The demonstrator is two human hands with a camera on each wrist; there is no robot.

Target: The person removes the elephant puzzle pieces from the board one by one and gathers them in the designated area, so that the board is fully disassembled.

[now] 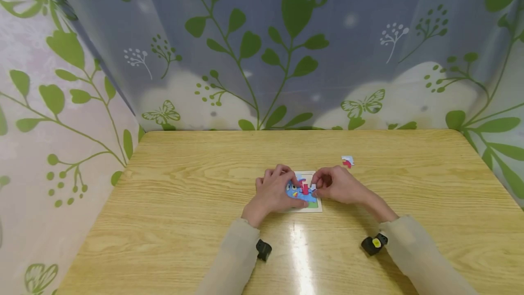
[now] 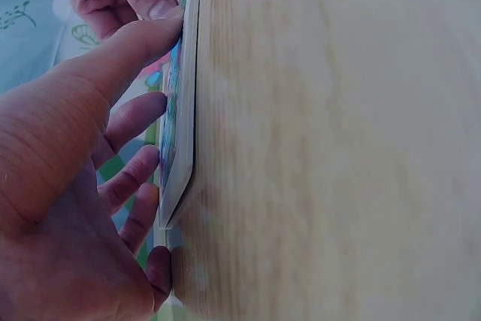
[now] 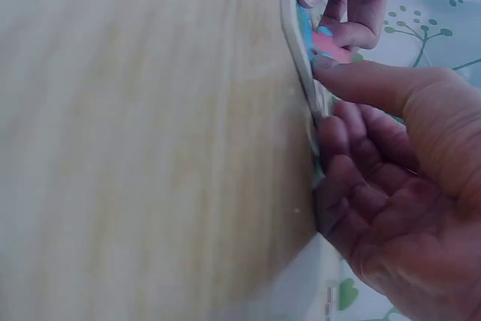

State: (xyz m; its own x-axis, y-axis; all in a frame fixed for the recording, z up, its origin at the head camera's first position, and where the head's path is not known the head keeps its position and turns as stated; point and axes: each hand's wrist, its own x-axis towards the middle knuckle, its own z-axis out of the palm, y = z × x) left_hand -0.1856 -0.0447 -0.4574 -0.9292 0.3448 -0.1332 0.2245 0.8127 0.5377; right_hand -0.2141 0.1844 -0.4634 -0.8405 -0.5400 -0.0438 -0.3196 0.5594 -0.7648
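Note:
A small jigsaw puzzle (image 1: 306,197) with a pale frame lies flat on the table, showing a blue cartoon figure with yellow and red parts. Over its left side spreads my left hand (image 1: 273,191), thumb along the near part and fingers around the far part; the left wrist view has the thumb (image 2: 143,43) resting on the puzzle's face. At the right side, my right hand (image 1: 340,185) pinches a small whitish puzzle piece (image 1: 313,187) between thumb and forefinger, against the picture. Fingers cover part of the puzzle, so the piece's exact fit is hidden.
One loose white-and-red bit of puzzle (image 1: 347,161) lies beyond the right hand. The wooden table (image 1: 184,185) ends at a leaf-patterned curtain (image 1: 262,58) behind and on both sides. Black wrist cameras sit by each sleeve.

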